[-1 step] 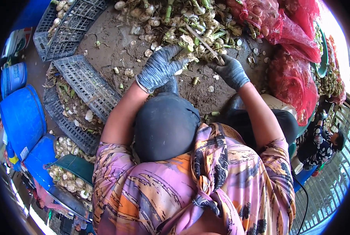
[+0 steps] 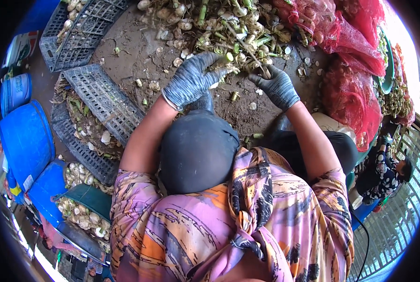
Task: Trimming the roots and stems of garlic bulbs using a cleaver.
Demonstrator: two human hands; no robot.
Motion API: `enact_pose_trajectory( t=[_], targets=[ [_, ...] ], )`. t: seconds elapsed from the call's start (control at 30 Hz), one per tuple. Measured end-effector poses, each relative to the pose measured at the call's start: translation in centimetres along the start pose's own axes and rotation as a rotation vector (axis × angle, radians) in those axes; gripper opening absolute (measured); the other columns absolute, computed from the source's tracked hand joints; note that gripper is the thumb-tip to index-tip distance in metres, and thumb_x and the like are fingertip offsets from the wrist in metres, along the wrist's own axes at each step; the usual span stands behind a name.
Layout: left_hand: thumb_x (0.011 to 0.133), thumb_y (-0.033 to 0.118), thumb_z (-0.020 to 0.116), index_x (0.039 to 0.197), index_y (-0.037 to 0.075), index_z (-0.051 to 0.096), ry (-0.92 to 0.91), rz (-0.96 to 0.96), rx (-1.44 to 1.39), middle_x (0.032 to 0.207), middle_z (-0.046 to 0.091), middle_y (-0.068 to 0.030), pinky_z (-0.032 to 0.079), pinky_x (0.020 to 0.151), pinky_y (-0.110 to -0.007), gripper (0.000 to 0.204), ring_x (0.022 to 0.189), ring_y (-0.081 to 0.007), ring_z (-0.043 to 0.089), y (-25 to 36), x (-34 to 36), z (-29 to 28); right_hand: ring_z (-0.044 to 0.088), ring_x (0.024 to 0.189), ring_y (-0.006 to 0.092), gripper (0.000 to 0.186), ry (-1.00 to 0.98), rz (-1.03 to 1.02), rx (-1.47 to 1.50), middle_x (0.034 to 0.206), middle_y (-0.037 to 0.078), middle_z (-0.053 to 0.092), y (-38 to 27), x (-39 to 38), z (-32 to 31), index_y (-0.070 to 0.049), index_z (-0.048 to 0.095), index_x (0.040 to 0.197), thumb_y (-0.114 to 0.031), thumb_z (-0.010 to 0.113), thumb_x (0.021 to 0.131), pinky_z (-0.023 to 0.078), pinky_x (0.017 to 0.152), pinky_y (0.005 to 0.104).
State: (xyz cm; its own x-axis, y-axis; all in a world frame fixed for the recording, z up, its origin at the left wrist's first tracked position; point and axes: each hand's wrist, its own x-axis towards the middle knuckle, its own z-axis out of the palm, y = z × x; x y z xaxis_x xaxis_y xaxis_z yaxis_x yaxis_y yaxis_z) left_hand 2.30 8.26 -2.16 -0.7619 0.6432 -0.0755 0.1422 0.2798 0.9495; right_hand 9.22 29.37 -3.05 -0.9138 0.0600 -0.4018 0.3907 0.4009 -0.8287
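Nearest the lower edge is the person's loose purple, orange and black patterned shirt (image 2: 229, 235), with dark-trousered knees (image 2: 198, 150) above it. To the left of the knees stands a teal plastic basin (image 2: 90, 197) with pale trimmed bulbs along its front and left edge, and beside it blue plastic tubs (image 2: 24, 136). Grey slatted plastic crates (image 2: 102, 103) lie tipped on the muddy ground (image 2: 139, 56) further left, with leaf scraps and a few bulbs among them.

Both bare forearms reach forward over the dirt. The left hand (image 2: 191, 80), in a grey knitted work glove, is curled loosely over the near edge of a heap of muddy pale bulbs with green cut stalks (image 2: 219, 28); its fingers (image 2: 214, 58) close around a bulb with a short green stalk (image 2: 229, 57). The right hand (image 2: 278, 84), in a darker grey glove, is pinched shut on a thin brownish stalk (image 2: 247, 49) that slants up and left into the heap; whether a blade is in that grip cannot be told.

The heap spreads across the far edge of the ground, with loose trimmings scattered just before it. To its right lie bulging red mesh sacks (image 2: 351, 89). At the right edge another person in dark patterned clothing (image 2: 384, 174) crouches by a metal railing (image 2: 398, 225).
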Motion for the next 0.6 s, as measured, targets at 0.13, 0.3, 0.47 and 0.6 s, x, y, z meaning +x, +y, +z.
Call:
enact_pose_trajectory(
  t=[0.13,0.3,0.47,0.6],
  targets=[
    [0.069,0.026,0.06,0.101,0.003,0.049,-0.055,0.014,0.286,0.088,0.055,-0.0134,0.042,0.073,-0.03,0.041,0.083,-0.0238,0.053,0.8,0.5,-0.1,0.049,0.062,0.0113,0.039,0.057,-0.143,0.003,0.069,0.005,0.054,-6.5,-0.4,2.6,-0.002,0.052,0.086,-0.032,0.065,0.065,0.042,0.057,0.0243],
    [0.061,0.029,0.069,0.119,0.003,0.026,0.128,0.102,-0.616,0.111,0.04,-0.01,0.037,0.084,-0.027,0.077,0.102,-0.0169,0.039,-1.0,-0.6,0.5,0.043,0.046,0.0063,0.023,-0.031,0.214,0.668,0.06,0.0,0.049,-5.4,1.0,1.9,-0.006,0.053,0.076,-0.028,0.056,0.074,0.034,0.036,0.0208],
    [0.062,0.021,0.068,0.111,0.005,0.04,0.043,-0.069,-0.788,0.104,0.048,-0.0061,0.036,0.084,-0.026,0.059,0.098,-0.013,0.044,-1.3,-0.5,1.2,0.026,0.037,0.0049,0.023,-0.298,0.439,1.234,0.052,-0.002,0.046,-3.8,0.0,4.9,-0.007,0.051,0.08,-0.029,0.05,0.078,0.027,0.033,0.0179],
    [0.063,0.018,0.067,0.108,0.005,0.044,0.055,-0.076,-0.833,0.097,0.052,-0.0053,0.038,0.082,-0.026,0.052,0.091,-0.0148,0.049,-0.8,-0.6,0.7,0.051,0.054,0.013,0.029,0.054,0.096,0.248,0.061,0.0,0.051,-3.7,0.0,4.2,-0.005,0.052,0.087,-0.029,0.057,0.073,0.042,0.048,0.0272]
  ],
)
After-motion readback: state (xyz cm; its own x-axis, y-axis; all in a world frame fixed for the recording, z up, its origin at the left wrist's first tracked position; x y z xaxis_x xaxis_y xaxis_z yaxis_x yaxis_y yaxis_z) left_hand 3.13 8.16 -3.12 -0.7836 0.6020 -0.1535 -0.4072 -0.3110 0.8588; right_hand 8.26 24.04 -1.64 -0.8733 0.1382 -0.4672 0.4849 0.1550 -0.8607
